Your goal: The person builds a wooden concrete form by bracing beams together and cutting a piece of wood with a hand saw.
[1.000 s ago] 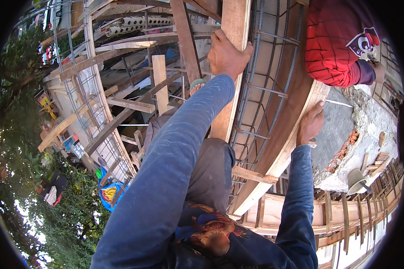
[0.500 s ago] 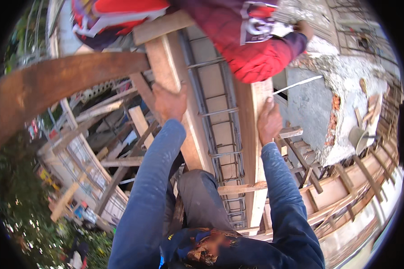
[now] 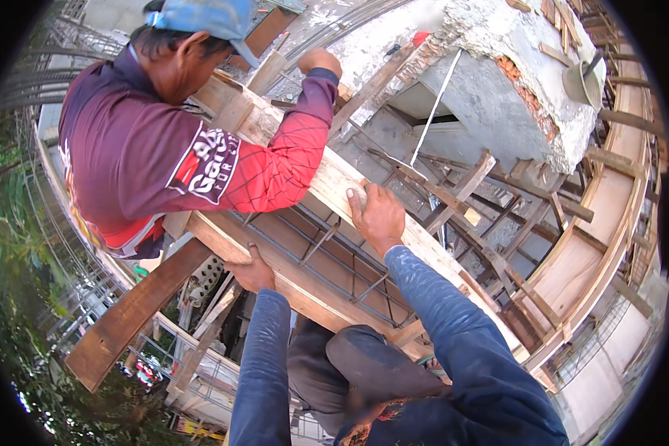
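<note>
My left hand (image 3: 253,271) is closed on the edge of the near wooden form board (image 3: 316,301), with its thumb up along the timber. My right hand (image 3: 375,215) grips the top edge of the far pale form board (image 3: 331,178). Between these boards runs a cage of steel rebar (image 3: 321,245) over a brown plywood bottom. A co-worker (image 3: 137,152) in a blue cap and a red and purple long sleeve shirt leans over the form from the upper left, their hand (image 3: 320,63) raised above the far board.
A brown plank (image 3: 126,320) sticks out at lower left near foliage (image 3: 11,312). A broken concrete block (image 3: 509,89) with exposed brick holds a grey bucket (image 3: 581,83). Timber props (image 3: 498,215) criss-cross below it. A curved formwork channel (image 3: 602,223) runs down the right.
My view has swung round, so the form now lies diagonally. The co-worker's head and shoulders have come into view at left. Both my hands stay on the boards.
</note>
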### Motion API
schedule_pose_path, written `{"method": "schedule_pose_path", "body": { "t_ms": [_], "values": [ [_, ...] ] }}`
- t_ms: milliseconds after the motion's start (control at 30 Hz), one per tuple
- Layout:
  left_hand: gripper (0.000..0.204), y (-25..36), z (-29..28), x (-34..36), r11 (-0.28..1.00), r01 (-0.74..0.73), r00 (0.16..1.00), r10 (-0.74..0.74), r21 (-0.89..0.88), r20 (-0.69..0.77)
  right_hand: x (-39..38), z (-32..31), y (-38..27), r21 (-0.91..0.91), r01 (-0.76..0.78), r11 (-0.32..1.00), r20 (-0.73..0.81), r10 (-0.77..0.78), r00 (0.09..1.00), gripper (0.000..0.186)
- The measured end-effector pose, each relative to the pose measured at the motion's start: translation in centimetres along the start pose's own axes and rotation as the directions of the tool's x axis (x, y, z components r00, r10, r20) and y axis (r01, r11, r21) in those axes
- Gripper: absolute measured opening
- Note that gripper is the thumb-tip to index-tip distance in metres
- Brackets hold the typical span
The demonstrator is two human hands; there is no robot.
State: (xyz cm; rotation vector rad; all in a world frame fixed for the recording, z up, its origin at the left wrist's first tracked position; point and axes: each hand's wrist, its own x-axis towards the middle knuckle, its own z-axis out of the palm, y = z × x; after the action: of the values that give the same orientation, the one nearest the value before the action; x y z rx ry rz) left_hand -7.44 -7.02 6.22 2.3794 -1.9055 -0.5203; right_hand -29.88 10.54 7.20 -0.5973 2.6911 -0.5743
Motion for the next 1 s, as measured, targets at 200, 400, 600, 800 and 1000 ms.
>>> {"method": "schedule_pose_path", "body": {
  "t_ms": [200,400,600,800,1000],
  "values": [
    [0.089,0.1,0.1,-0.6,0.998,-0.059,0.998,0.060,0.019,-0.037,0.1,-0.3,-0.1,-0.027,0.003,1.000,-0.036,-0.004,0.999,0.052],
    [0.097,-0.2,0.6,-0.7,0.996,-0.021,0.998,0.026,0.084,-0.064,0.1,-0.3,0.1,-0.067,0.025,0.997,-0.100,-0.031,0.995,0.053],
    [0.093,-1.5,2.3,-0.5,0.985,-0.169,0.972,0.173,0.037,-0.156,0.2,-0.6,0.5,-0.029,-0.030,0.999,0.023,0.031,0.999,0.054],
    [0.083,-7.4,3.0,4.4,0.907,-0.361,0.931,0.364,0.218,0.025,0.3,-0.6,-0.1,0.030,-0.043,0.999,0.035,0.042,0.998,0.053],
    [0.083,-5.1,2.2,3.1,0.971,-0.181,0.969,0.203,0.153,-0.140,0.2,-0.8,-0.2,0.080,-0.053,0.995,0.010,0.052,0.999,0.052]
  ]
}}
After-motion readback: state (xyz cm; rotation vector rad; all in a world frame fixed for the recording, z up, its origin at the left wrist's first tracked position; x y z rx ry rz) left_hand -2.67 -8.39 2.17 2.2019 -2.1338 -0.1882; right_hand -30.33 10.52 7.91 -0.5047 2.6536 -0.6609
